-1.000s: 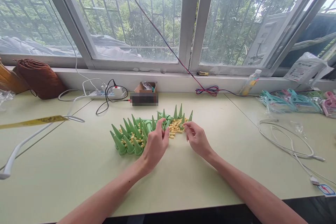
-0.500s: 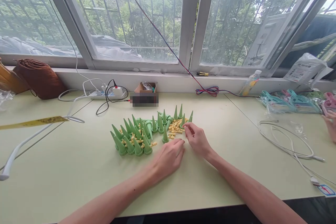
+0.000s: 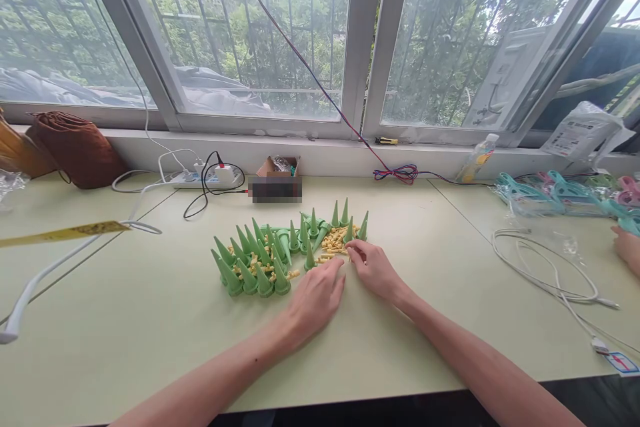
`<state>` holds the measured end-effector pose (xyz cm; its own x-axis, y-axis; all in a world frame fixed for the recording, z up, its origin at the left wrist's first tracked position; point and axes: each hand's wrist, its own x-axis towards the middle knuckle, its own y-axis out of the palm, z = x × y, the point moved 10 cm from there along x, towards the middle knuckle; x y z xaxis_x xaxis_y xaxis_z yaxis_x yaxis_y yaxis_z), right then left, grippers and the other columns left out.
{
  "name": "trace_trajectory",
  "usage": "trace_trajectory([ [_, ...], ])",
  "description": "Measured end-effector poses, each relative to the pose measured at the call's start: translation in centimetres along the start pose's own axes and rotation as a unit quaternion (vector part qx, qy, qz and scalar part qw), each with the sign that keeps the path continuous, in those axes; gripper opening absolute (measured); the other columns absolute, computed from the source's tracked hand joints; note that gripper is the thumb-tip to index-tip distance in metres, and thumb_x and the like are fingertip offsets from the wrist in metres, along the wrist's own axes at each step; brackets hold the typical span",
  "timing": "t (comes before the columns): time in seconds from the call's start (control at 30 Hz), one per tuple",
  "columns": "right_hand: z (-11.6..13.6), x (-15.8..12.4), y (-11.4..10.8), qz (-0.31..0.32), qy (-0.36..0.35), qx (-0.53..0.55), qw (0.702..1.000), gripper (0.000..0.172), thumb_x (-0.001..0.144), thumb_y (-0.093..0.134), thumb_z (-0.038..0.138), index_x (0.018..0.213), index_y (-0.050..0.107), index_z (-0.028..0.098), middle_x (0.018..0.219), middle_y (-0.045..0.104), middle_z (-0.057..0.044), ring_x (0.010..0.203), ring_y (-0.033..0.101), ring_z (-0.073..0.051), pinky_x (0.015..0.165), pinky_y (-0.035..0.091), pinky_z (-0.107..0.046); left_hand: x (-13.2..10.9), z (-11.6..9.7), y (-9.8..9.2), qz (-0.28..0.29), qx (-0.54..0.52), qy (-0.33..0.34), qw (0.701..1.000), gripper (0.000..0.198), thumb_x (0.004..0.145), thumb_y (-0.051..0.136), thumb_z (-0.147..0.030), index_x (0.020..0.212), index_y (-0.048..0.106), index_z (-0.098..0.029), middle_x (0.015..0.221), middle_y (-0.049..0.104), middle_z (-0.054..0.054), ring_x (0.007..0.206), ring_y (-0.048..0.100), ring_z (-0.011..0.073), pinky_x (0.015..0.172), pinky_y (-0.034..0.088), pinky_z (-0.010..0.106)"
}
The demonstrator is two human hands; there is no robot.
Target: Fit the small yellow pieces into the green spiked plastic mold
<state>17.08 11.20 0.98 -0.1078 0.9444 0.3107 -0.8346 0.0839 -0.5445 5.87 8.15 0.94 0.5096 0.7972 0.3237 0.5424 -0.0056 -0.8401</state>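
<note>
Several green plastic cones (image 3: 255,260) stand and lie in a cluster on the pale green table (image 3: 150,320), mixed with small yellow pieces (image 3: 336,240). My left hand (image 3: 315,300) rests palm down just in front of the cluster, fingertips at the yellow pieces, fingers loosely together. My right hand (image 3: 373,270) is beside it on the right, its fingertips pinched at the edge of the yellow pile; what they hold is too small to see.
A small cardboard box (image 3: 276,177), a power strip (image 3: 207,178) with cables and a brown bag (image 3: 75,147) stand along the window sill. White cables (image 3: 545,267) and teal clips (image 3: 555,190) lie to the right. Another person's hand (image 3: 627,243) shows at the right edge.
My left hand came off the cones, leaving one upright, and moved down-right to the table by the yellow pieces. My right hand shifted slightly left. The other person's hand appeared at the right edge.
</note>
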Motion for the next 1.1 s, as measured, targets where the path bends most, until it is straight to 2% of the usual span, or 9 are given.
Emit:
trace_trajectory([
  [0.13, -0.1, 0.1, 0.2, 0.006, -0.001, 0.003, 1.000, 0.027, 0.097, 0.044, 0.027, 0.098, 0.069, 0.016, 0.091, 0.072, -0.008, 0.077, 0.063, -0.019, 0.071, 0.048, -0.031, 0.1, 0.2, 0.1, -0.003, 0.015, -0.006, 1.000, 0.017, 0.095, 0.046, -0.023, 0.106, 0.058, -0.019, 0.095, 0.070, 0.008, 0.082, 0.068, 0.0235, 0.067, 0.047, 0.030],
  [0.3, -0.3, 0.1, 0.3, 0.003, -0.007, 0.001, 1.000, 0.025, 0.096, 0.046, 0.025, 0.098, 0.068, 0.015, 0.092, 0.072, -0.009, 0.078, 0.063, -0.019, 0.072, 0.049, -0.031, 0.0, -0.3, 0.3, 0.022, 0.008, 0.007, 1.000, 0.016, 0.096, 0.042, -0.022, 0.099, 0.058, -0.019, 0.085, 0.067, 0.005, 0.075, 0.064, 0.0206, 0.064, 0.044, 0.029],
  [0.47, -0.5, 0.0, 0.4, 0.002, -0.013, 0.005, 1.000, 0.022, 0.095, 0.048, 0.025, 0.097, 0.068, 0.016, 0.094, 0.071, -0.008, 0.079, 0.062, -0.019, 0.072, 0.049, -0.030, -0.2, -1.1, 0.3, 0.025, -0.003, 0.034, 0.999, 0.018, 0.096, 0.042, -0.020, 0.092, 0.059, -0.020, 0.083, 0.065, 0.004, 0.076, 0.063, 0.0194, 0.066, 0.043, 0.028],
  [0.57, -0.3, 0.0, 0.3, 0.000, -0.023, 0.006, 1.000, 0.022, 0.095, 0.047, 0.025, 0.091, 0.068, 0.016, 0.091, 0.070, -0.008, 0.079, 0.061, -0.019, 0.073, 0.048, -0.030, -0.2, -1.4, 0.2, 0.019, 0.000, 0.040, 0.999, 0.018, 0.096, 0.042, -0.021, 0.092, 0.059, -0.019, 0.083, 0.065, 0.004, 0.076, 0.062, 0.0195, 0.066, 0.042, 0.029],
  [0.67, 0.0, 0.0, 0.2, -0.009, -0.031, 0.007, 0.999, 0.026, 0.096, 0.046, 0.028, 0.080, 0.063, 0.017, 0.080, 0.065, -0.005, 0.072, 0.057, -0.018, 0.068, 0.045, -0.029, -0.2, -1.7, 0.3, 0.026, 0.002, 0.048, 0.999, 0.019, 0.096, 0.042, -0.019, 0.085, 0.058, -0.019, 0.080, 0.064, 0.004, 0.075, 0.061, 0.0189, 0.066, 0.042, 0.029],
  [0.77, 0.2, -0.1, -0.6, -0.040, -0.026, 0.040, 0.998, 0.029, 0.098, 0.043, 0.033, 0.077, 0.056, 0.018, 0.069, 0.056, -0.001, 0.061, 0.048, -0.015, 0.058, 0.040, -0.026, -0.2, -2.1, 0.5, 0.040, -0.002, 0.054, 0.998, 0.021, 0.095, 0.043, -0.018, 0.082, 0.059, -0.018, 0.079, 0.064, 0.003, 0.073, 0.061, 0.0182, 0.066, 0.043, 0.028],
  [0.9, 0.0, -0.5, -2.4, -0.117, -0.014, 0.093, 0.989, 0.031, 0.101, 0.040, 0.040, 0.081, 0.053, 0.020, 0.059, 0.041, 0.004, 0.050, 0.035, -0.011, 0.048, 0.031, -0.024, -0.2, -2.3, 0.8, 0.047, -0.011, 0.067, 0.997, 0.020, 0.095, 0.043, -0.018, 0.087, 0.061, -0.017, 0.082, 0.064, 0.004, 0.073, 0.061, 0.0177, 0.066, 0.044, 0.028],
  [0.97, -0.3, -0.7, -3.2, -0.153, -0.012, 0.113, 0.982, 0.032, 0.102, 0.038, 0.041, 0.083, 0.053, 0.020, 0.057, 0.037, 0.005, 0.048, 0.032, -0.011, 0.046, 0.029, -0.023, -0.2, -2.4, 0.9, 0.047, -0.012, 0.074, 0.996, 0.021, 0.095, 0.042, -0.019, 0.088, 0.062, -0.017, 0.083, 0.064, 0.004, 0.072, 0.060, 0.0176, 0.065, 0.045, 0.029],
  [1.1, -1.0, -0.7, -4.3, -0.209, -0.013, 0.139, 0.968, 0.033, 0.101, 0.038, 0.044, 0.084, 0.053, 0.020, 0.057, 0.039, 0.005, 0.047, 0.033, -0.010, 0.045, 0.029, -0.022, -0.3, -2.5, 0.9, 0.027, -0.028, 0.083, 0.996, 0.019, 0.096, 0.042, -0.019, 0.094, 0.061, -0.018, 0.088, 0.064, 0.005, 0.070, 0.060, 0.0162, 0.066, 0.047, 0.028],
])
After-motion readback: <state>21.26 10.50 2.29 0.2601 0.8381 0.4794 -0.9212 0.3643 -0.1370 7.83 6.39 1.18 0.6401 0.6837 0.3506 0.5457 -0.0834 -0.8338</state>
